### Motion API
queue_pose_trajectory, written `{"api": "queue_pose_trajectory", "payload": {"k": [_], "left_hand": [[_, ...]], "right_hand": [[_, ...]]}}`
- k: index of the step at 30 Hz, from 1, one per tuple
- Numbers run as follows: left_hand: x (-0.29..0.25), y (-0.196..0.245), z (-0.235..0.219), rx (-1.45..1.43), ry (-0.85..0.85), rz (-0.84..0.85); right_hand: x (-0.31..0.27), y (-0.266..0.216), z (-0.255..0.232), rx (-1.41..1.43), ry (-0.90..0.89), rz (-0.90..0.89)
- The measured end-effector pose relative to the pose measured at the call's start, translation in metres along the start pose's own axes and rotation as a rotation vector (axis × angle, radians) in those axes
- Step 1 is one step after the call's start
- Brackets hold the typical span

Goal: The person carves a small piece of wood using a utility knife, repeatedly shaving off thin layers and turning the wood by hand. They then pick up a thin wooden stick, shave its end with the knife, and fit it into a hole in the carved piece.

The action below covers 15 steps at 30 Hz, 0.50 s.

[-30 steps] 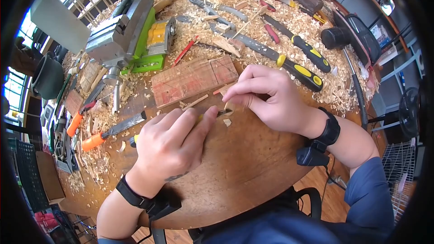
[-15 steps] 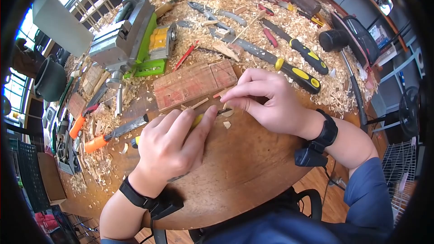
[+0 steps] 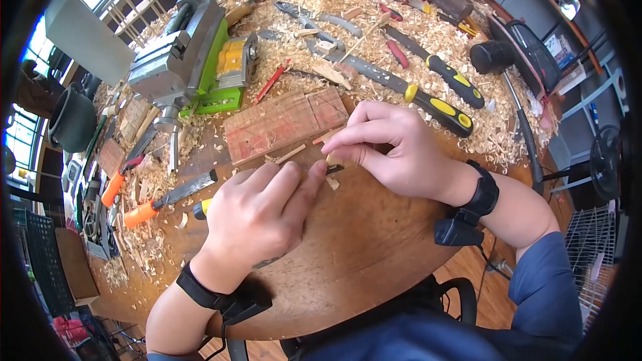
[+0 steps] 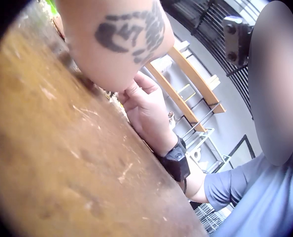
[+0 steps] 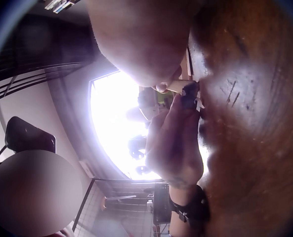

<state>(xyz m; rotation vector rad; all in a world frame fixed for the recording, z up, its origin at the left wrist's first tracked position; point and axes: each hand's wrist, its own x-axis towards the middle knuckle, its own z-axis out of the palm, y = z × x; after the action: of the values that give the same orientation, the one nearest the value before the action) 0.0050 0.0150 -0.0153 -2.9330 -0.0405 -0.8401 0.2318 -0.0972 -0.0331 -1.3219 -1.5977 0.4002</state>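
My left hand [image 3: 257,210] grips a yellow-and-black knife [image 3: 200,210], whose dark blade end pokes out past the thumb. The rest of its handle is hidden under the palm. Between thumb and index finger my right hand [image 3: 394,147] pinches a small pale wood piece [image 5: 177,86], mostly covered by the fingertips. Knife tip and wood meet low over the tabletop [image 3: 354,247], with both hands' fingertips almost together. A wood chip [image 3: 334,184] lies just below them.
Beyond the hands lie a reddish wooden board [image 3: 284,127] and a thin wood strip [image 3: 291,154]. Orange-handled chisels [image 3: 140,214] are at left, near a metal vise [image 3: 167,67]. Rasps with black-and-yellow grips [image 3: 441,111], a mallet [image 3: 491,57] and wood shavings [image 3: 498,127] spread behind.
The wood piece showed below the right fingertips earlier; less of it shows now. The hands have drawn slightly closer together, the left thumb moving up toward the right fingertips.
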Motion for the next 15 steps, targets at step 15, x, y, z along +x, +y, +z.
{"api": "queue_pose_trajectory", "payload": {"k": [15], "left_hand": [[0.002,-0.0009,-0.0007,0.037,0.099,-0.016]], "right_hand": [[0.0002,0.0015,0.0009,-0.037,0.026,-0.013]]}}
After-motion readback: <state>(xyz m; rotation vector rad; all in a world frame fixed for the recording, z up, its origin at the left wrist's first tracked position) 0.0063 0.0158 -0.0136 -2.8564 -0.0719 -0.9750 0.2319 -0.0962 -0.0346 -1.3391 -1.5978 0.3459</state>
